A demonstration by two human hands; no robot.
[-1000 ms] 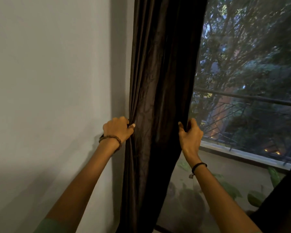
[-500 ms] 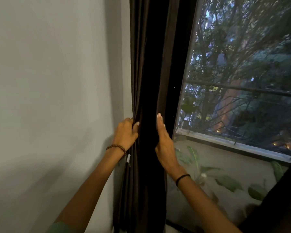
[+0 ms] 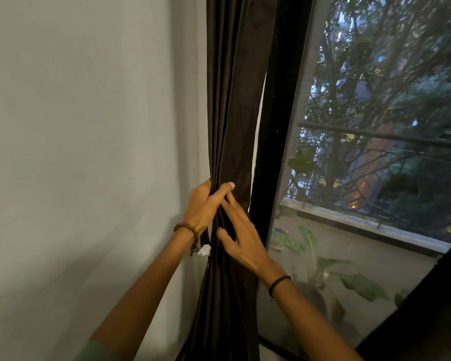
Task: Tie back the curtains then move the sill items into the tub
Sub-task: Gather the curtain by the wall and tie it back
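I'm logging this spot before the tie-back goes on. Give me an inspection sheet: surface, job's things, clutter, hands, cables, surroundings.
Surface: pale painted wall; no sill top in view.
Job's things: dark brown fabric curtain bunched against the wall, no tie seen round it; tub and sill items not in view.
Clutter: small white fitting on the wall beside the curtain.
Hands: left hand grips the bunched folds; right hand lies flat against them.
Cables: nothing seen.
Surroundings: black window frame; green leafy plants behind mesh; second dark curtain at lower right.
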